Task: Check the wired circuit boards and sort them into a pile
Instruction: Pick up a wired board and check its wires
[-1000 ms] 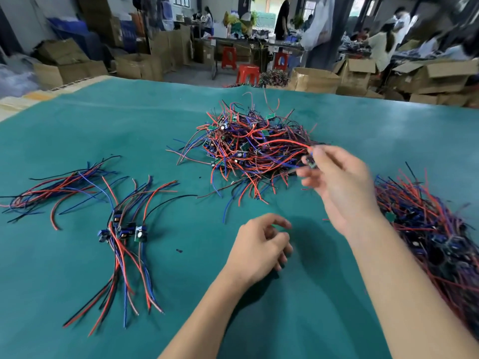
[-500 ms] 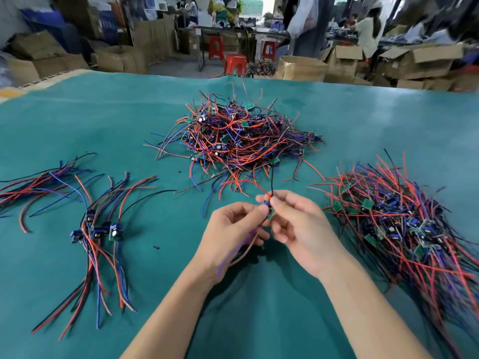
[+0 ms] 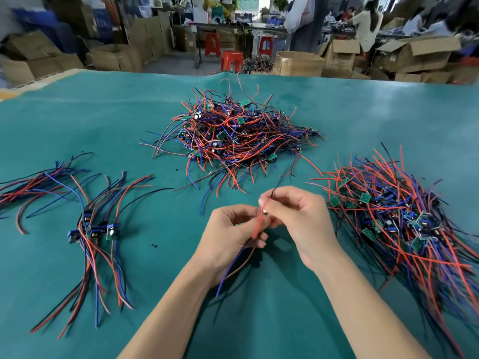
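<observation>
green surface [image 3: 77, 120] carries three wire heaps. left hand [image 3: 228, 237] and right hand [image 3: 298, 218] each pinch one wired board [image 3: 260, 220], grip clamped.

The small board [image 3: 264, 213] pinched between the left hand [image 3: 230, 237] and right hand [image 3: 300, 218] is almost wholly hidden by the fingers, and its type cannot be told. The right pile [image 3: 404, 224] is cut off by the right edge, the far-left wire bundle [image 3: 31, 187] by the left edge. The background workers [image 3: 368, 22] are blurred.
</observation>
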`<act>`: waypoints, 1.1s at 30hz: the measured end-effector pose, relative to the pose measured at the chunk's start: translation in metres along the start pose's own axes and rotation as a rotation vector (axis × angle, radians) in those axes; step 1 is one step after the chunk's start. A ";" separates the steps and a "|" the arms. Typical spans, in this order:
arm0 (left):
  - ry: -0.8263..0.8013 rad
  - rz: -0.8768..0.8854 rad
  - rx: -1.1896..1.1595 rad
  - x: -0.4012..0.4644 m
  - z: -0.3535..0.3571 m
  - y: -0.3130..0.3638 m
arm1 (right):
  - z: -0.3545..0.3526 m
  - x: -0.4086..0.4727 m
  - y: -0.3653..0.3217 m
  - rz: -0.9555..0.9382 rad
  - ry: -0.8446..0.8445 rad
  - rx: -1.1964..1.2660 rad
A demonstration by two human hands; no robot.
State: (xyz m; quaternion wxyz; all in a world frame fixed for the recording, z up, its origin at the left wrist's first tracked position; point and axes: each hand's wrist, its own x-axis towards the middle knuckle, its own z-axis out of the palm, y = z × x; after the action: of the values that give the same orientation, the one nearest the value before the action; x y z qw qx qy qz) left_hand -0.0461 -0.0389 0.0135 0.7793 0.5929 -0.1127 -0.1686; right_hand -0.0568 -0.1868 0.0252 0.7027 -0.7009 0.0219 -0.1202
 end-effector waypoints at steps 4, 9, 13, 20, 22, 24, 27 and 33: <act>0.060 0.041 0.149 0.000 -0.003 -0.003 | 0.001 0.000 -0.002 0.126 0.029 0.141; -0.030 0.037 0.286 0.001 -0.003 -0.004 | -0.013 0.004 -0.006 0.182 0.040 0.138; -0.104 0.030 0.307 -0.001 -0.004 -0.001 | -0.025 0.008 -0.004 0.059 0.110 -0.064; -0.193 -0.021 0.358 -0.005 0.000 0.002 | -0.053 0.021 0.003 -0.069 0.485 -0.113; -0.220 -0.015 0.372 -0.006 -0.001 0.003 | -0.059 0.023 0.003 -0.094 0.553 -0.066; -0.239 -0.004 0.379 -0.006 -0.002 0.004 | -0.059 0.024 0.001 -0.104 0.580 0.013; -0.243 0.000 0.372 -0.007 -0.003 0.003 | -0.068 0.024 -0.009 -0.051 0.636 0.296; -0.089 0.008 0.250 -0.002 0.002 -0.001 | -0.072 0.021 -0.018 -0.041 0.706 0.421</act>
State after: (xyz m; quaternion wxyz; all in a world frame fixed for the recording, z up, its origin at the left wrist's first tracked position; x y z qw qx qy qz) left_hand -0.0489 -0.0397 0.0134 0.6942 0.6769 -0.1698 -0.1764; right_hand -0.0534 -0.2610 0.0444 0.7776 -0.4576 0.2228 -0.3692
